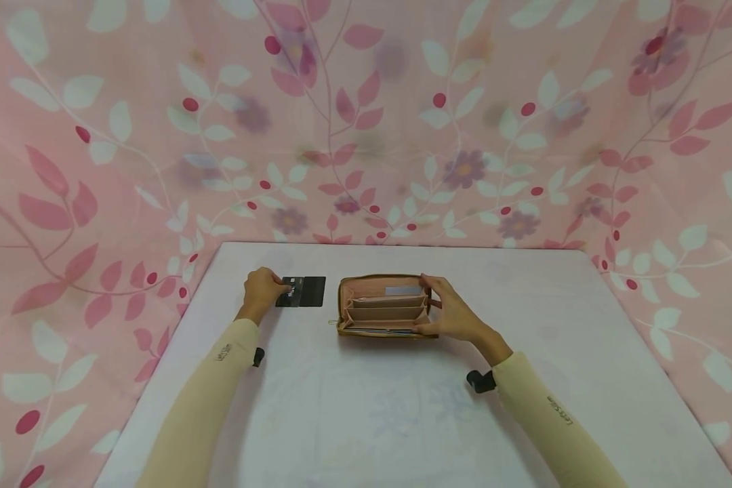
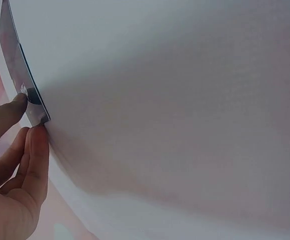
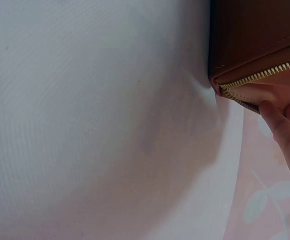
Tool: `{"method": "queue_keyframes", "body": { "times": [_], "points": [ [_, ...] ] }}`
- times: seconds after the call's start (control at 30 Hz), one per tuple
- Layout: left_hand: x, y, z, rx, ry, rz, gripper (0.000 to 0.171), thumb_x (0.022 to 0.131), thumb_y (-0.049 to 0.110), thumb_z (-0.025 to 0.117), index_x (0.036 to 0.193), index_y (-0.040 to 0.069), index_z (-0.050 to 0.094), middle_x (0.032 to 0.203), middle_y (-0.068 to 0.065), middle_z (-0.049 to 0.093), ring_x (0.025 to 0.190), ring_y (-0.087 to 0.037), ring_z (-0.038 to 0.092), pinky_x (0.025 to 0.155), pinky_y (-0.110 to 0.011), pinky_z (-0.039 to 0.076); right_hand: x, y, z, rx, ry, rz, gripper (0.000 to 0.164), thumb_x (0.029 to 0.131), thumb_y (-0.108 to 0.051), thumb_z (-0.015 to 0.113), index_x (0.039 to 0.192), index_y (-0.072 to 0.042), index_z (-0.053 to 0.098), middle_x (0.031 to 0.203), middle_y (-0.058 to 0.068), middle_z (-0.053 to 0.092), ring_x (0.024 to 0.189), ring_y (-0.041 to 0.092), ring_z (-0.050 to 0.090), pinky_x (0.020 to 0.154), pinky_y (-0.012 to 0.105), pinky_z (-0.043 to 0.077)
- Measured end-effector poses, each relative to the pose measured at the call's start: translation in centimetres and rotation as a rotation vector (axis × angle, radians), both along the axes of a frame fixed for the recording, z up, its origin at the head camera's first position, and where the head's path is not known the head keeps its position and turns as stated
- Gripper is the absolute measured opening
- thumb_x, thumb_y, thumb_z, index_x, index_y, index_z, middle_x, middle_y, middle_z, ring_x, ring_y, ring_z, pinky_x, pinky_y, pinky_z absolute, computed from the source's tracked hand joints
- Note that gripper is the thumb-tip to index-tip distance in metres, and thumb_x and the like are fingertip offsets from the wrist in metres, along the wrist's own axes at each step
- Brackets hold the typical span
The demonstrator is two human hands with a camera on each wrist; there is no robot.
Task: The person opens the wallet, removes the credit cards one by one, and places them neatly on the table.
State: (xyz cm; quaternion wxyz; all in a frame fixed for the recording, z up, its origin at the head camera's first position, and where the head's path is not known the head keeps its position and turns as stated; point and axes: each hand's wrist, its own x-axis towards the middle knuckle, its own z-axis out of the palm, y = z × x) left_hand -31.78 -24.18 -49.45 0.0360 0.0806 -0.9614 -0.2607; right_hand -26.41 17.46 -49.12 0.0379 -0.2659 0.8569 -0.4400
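A brown zip-around wallet (image 1: 387,313) lies opened up on the white table, its pale pink compartments showing. My right hand (image 1: 460,315) grips its right end, thumb at the near edge and fingers at the far edge. In the right wrist view the wallet's brass zipper teeth (image 3: 265,74) run beside the thumb. To the wallet's left, my left hand (image 1: 261,293) pinches the left end of a dark card (image 1: 291,291) with pale print. This card overlaps a plain black card (image 1: 314,292). The left wrist view shows thumb and fingers at the card's end.
A pale card (image 1: 402,291) shows inside the wallet's back section, and several thin card edges (image 1: 378,331) line its front slot. A zipper pull (image 1: 333,322) sticks out at the left. Pink floral cloth (image 1: 366,122) stands behind the white table (image 1: 366,420).
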Motion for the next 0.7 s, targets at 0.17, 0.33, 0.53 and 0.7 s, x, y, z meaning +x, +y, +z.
{"method": "queue_keyframes", "body": {
  "times": [0.17,0.33,0.53,0.7],
  "points": [
    [0.0,0.1,-0.2,-0.01,-0.007,0.0,0.028,0.066,0.025,0.075,0.078,0.002,0.067,0.082,-0.014,0.063,0.077,-0.029,0.057,0.07,-0.041,0.044,0.1,0.0,0.1,0.0,-0.008,-0.004,0.105,0.059,-0.033,0.079,0.139,-0.018,0.013,0.131,0.006,0.026,0.119,0.02,0.029,0.09,0.038,0.037],
    [0.2,0.4,0.1,-0.024,0.006,-0.002,0.026,0.07,0.024,0.072,0.077,0.0,0.067,0.08,-0.015,0.063,0.075,-0.028,0.057,0.068,-0.041,0.044,0.2,0.0,0.2,-0.004,-0.018,-0.007,0.104,0.059,-0.03,0.08,0.139,-0.018,0.014,0.131,0.005,0.026,0.12,0.02,0.029,0.09,0.037,0.037],
    [0.2,1.7,0.8,0.0,0.028,-0.054,0.026,0.079,0.027,0.063,0.082,0.001,0.066,0.08,-0.012,0.063,0.073,-0.025,0.057,0.065,-0.038,0.046,0.1,0.1,0.1,0.004,-0.01,-0.003,0.104,0.059,-0.032,0.079,0.139,-0.018,0.014,0.131,0.005,0.026,0.119,0.019,0.029,0.089,0.035,0.038],
    [-0.7,4.5,2.3,0.055,0.151,-0.149,0.018,0.081,0.024,0.06,0.085,0.007,0.065,0.077,-0.005,0.063,0.067,-0.019,0.057,0.063,-0.036,0.046,0.2,0.2,0.3,0.011,-0.009,-0.007,0.104,0.059,-0.033,0.079,0.139,-0.018,0.014,0.13,0.004,0.026,0.118,0.019,0.03,0.089,0.035,0.038]
  ]
}}
